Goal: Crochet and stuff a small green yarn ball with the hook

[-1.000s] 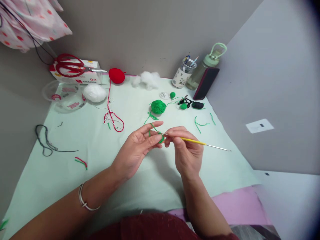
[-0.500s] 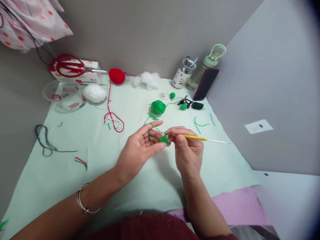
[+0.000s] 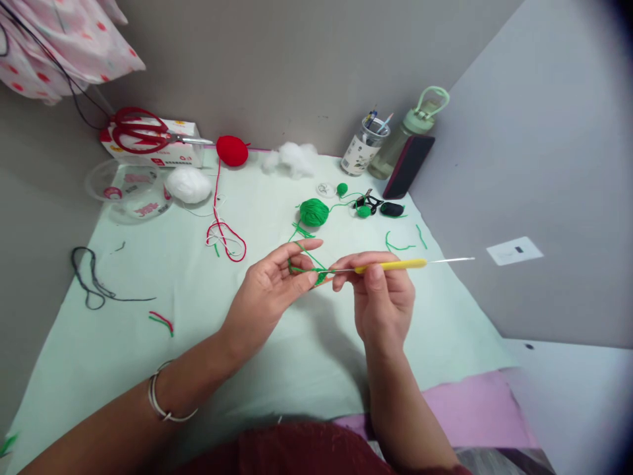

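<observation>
My left hand [image 3: 270, 287] pinches a small green crochet piece [image 3: 322, 276] between thumb and fingers, with green yarn looped over its raised forefinger. In my right hand [image 3: 383, 290] is a yellow-handled crochet hook [image 3: 395, 265], gripped like a pen. Its thin metal shaft points left and meets the green piece; whether the tip sits inside a stitch is hard to see. A slim orange thing [image 3: 324, 282] shows just under the piece, its kind unclear. From the fingers the yarn leads back to a green yarn ball [image 3: 314, 212] on the cloth.
Red scissors [image 3: 143, 135] rest on a box at the back left, near plastic lids [image 3: 143, 206], a white yarn ball [image 3: 188, 185] and a red yarn ball [image 3: 232, 151]. White stuffing [image 3: 293, 159], a pen jar [image 3: 364, 148], a bottle [image 3: 403, 145] and a phone [image 3: 409, 166] line the back.
My right hand has moved right with the hook, drawing its tip back toward the green piece. The left thumb has shifted slightly left, and an orange bit now shows beneath the piece.
</observation>
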Available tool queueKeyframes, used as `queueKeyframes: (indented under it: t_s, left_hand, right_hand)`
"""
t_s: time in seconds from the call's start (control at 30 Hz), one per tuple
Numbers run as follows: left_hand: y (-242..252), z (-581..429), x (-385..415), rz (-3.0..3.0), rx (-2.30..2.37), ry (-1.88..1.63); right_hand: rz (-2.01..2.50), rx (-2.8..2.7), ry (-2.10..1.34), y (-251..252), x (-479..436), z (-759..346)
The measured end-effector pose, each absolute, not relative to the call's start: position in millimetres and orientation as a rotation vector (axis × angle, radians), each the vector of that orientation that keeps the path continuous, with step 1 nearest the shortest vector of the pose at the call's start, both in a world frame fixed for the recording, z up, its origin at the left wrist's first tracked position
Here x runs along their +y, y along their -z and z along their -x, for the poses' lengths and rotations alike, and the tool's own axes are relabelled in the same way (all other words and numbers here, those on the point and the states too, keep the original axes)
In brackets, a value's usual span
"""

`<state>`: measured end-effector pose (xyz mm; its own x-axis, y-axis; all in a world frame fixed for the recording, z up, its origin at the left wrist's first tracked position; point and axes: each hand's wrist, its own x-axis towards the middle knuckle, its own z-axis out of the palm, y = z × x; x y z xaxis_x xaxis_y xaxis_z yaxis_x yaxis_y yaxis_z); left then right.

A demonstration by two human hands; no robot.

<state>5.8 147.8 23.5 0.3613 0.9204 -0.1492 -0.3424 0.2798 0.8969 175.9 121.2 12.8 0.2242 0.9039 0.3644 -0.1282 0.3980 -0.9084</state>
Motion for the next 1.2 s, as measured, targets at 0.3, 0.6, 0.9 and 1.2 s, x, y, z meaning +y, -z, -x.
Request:
queueKeyframes:
  t_s: [0.3,0.6,0.9,1.2]
  left_hand:
    - [-26,-9,151,-0.952,0.822,-1.022]
    - [-27,-10,149,-0.681,0.709,-0.878]
    - [-33,-10,153,-0.669,0.703,-0.887]
    - [-33,-3,158,-0.804,0.775,-0.923]
  right_hand:
    - [0.908,-1.396,-0.453,-12,117,-174]
    - [1.088,-1.775,0.230,1,105,-168]
    - [0.976,-1.086,-0.772,-14,120,-168]
    - [0.906,-1.034,-0.715,-17,118,-170]
